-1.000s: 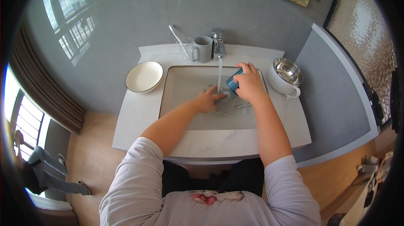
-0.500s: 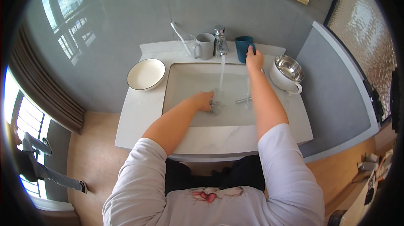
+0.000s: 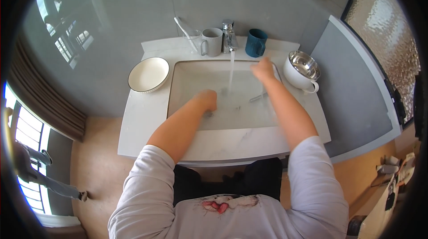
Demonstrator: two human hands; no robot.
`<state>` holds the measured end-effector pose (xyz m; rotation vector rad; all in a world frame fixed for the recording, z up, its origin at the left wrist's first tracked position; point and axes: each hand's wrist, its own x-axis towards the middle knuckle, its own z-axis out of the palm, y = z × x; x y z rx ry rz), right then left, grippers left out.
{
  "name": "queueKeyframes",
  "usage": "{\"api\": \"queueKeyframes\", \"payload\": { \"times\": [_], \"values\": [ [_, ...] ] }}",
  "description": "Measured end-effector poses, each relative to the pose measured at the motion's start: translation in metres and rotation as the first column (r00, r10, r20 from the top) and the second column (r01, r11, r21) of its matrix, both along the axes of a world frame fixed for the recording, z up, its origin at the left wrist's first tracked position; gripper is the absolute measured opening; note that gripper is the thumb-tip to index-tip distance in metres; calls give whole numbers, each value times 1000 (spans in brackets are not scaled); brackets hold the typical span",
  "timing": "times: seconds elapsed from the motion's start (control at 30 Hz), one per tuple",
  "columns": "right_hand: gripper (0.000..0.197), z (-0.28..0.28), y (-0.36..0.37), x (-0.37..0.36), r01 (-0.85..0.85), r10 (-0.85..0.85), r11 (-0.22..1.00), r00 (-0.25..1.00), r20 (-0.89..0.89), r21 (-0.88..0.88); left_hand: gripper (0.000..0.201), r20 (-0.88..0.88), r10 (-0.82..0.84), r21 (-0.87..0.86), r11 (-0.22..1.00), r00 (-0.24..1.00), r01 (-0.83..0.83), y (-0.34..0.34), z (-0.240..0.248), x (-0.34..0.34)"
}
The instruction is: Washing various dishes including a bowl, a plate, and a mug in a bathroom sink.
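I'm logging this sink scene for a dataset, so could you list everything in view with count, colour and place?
sink: one, white, centre of the countertop
tap: one, silver, behind the sink, water running
blue mug: one, dark blue, right of the tap
grey mug: one, grey, left of the tap
glass: one, clear, left of the grey mug, a white stick-like item leaning in it
bowl: one, white with dark rim, countertop left of the sink
steel bowl: one, shiny metal inside a white cup, right of the sink
utensil: one, metal, in the sink; kind unclear
left hand: in the sink, near the stream
right hand: over the sink's right side, empty
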<state>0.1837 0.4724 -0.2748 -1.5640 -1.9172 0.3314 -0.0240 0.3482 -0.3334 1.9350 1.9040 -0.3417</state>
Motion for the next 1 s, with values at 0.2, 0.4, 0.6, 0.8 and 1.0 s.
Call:
{"api": "queueKeyframes", "payload": {
  "times": [0.2, 0.4, 0.6, 0.8, 1.0],
  "values": [
    [35, -60, -34, -39, -570, 671, 739, 583, 458, -358, 32, 146, 73, 141, 986, 987, -94, 6, -4, -19],
    [25, -100, -44, -54, -569, 582, 686, 57, 811, -453, 33, 149, 66, 109, 991, 987, -83, -5, 2, -17],
    [42, -92, -44, -62, -345, 656, 744, 216, 724, -571, 35, 113, 89, 52, 994, 990, -95, -14, 22, -4],
    [35, -88, -57, -35, -493, 347, 870, 572, 743, -27, 24, 196, 50, 99, 993, 979, -70, -5, -2, -11],
    [29, -30, -20, 2, -482, 596, 769, 305, 743, -420, 20, 165, -29, 137, 990, 986, 6, 3, -23, -21]
  ]
}}
